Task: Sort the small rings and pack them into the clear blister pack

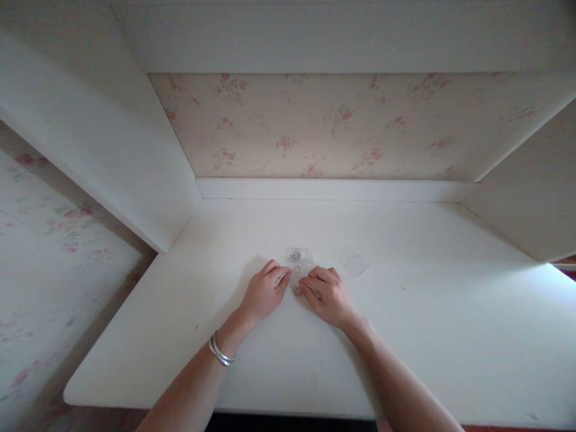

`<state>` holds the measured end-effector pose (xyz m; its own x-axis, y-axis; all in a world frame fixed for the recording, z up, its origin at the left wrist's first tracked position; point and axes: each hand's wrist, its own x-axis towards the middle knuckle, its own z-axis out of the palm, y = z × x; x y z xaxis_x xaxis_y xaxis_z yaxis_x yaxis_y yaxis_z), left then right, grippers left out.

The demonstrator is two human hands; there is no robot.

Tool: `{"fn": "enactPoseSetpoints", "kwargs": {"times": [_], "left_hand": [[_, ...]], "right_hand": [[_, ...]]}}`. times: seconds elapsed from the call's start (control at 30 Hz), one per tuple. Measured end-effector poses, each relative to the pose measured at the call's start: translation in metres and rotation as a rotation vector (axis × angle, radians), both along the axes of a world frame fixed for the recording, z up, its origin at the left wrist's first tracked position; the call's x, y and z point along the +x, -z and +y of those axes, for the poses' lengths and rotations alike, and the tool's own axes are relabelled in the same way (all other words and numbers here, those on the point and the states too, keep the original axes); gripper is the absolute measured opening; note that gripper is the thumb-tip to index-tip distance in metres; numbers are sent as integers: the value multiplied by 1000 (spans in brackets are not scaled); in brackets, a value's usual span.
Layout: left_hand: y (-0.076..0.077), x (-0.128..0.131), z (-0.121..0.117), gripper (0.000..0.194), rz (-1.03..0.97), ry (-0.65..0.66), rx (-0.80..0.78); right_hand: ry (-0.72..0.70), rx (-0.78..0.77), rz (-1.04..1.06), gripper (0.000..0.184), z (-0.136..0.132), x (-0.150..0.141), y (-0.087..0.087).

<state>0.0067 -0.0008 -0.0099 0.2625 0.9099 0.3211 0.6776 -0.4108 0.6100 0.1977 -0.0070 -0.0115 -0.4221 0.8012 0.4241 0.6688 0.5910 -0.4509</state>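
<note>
A small clear plastic box or packet point(306, 254) lies in front of my fingers, with a small dark grey item point(294, 257) inside. My left hand point(264, 291) rests at its near left side, thumb and forefinger pinched together; what they grip, if anything, is too small to tell. On the other side, my right hand point(327, 295) is closed with curled fingers. A small tan, ring-like piece point(297, 290) sits at its thumb and fingertips, and I cannot tell whether it is gripped. Between both hands shows a tiny pale round piece point(297, 270).
A second clear plastic sheet or packet point(353, 262) lies to the right on the white desk point(432, 336). White side panels and a low back ledge point(337, 189) bound the desk at the rear. Floral wallpaper point(333, 126) covers the wall behind.
</note>
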Motion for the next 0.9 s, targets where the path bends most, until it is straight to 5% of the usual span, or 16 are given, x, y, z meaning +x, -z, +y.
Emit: {"fn": "enactPoseSetpoints", "kwargs": {"times": [0.17, 0.33, 0.9], "left_hand": [[-2, 3, -8, 19, 138, 123, -42], [-3, 6, -14, 18, 219, 206, -62], [-2, 5, -13, 20, 183, 212, -87]], "right_hand": [[190, 59, 91, 20, 10, -1, 9], [222, 105, 90, 22, 20, -9, 8], [329, 81, 185, 22, 23, 2, 10]]}}
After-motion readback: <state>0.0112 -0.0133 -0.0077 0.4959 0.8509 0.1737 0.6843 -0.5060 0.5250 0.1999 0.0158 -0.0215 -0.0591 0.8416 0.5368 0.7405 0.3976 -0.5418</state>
